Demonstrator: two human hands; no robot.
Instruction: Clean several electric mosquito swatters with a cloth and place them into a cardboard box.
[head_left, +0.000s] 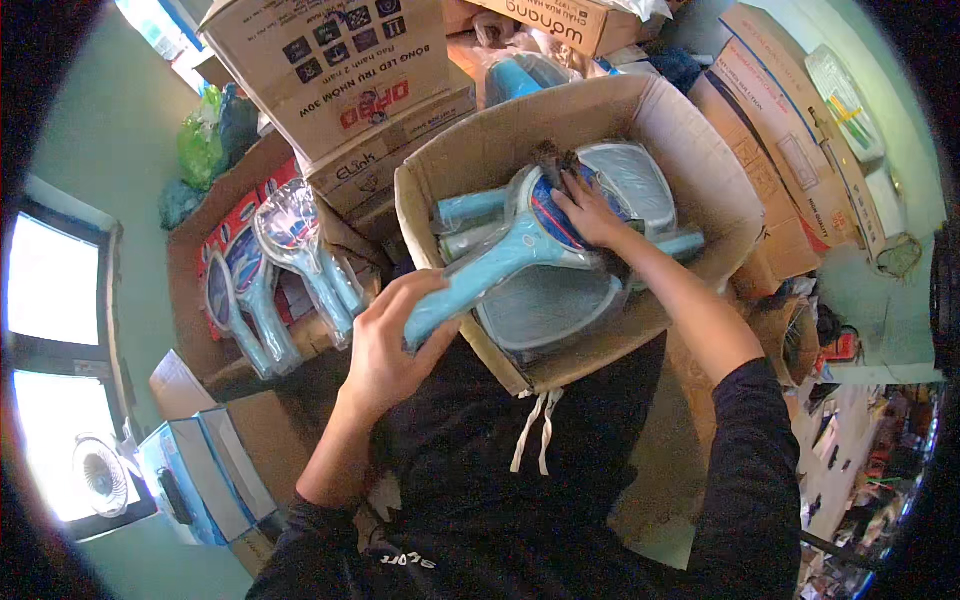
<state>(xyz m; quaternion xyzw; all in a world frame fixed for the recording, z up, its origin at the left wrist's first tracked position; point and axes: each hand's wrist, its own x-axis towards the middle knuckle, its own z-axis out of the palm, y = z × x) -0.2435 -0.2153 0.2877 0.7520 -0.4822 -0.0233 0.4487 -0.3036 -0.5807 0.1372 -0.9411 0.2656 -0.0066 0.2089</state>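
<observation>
My left hand (397, 330) grips the light-blue handle of an electric mosquito swatter (495, 262) wrapped in clear plastic. The swatter slants across an open cardboard box (517, 131). On its blue mesh head lies my right hand (589, 210), fingers spread. Something dark, perhaps a cloth (556, 166), shows at the right fingertips; whether that hand grips it is unclear. Beneath, other wrapped swatters fill the box: one grey head (551, 304) faces up near the front, another head (634, 184) at the back right. Their handles are partly hidden.
Left of the box, several wrapped swatters (262, 300) stand in a second carton (187, 277). Stacked cardboard boxes (345, 75) rise behind it. Flattened cartons (780, 120) lean on the right. A small fan (101, 476) stands by the window at lower left.
</observation>
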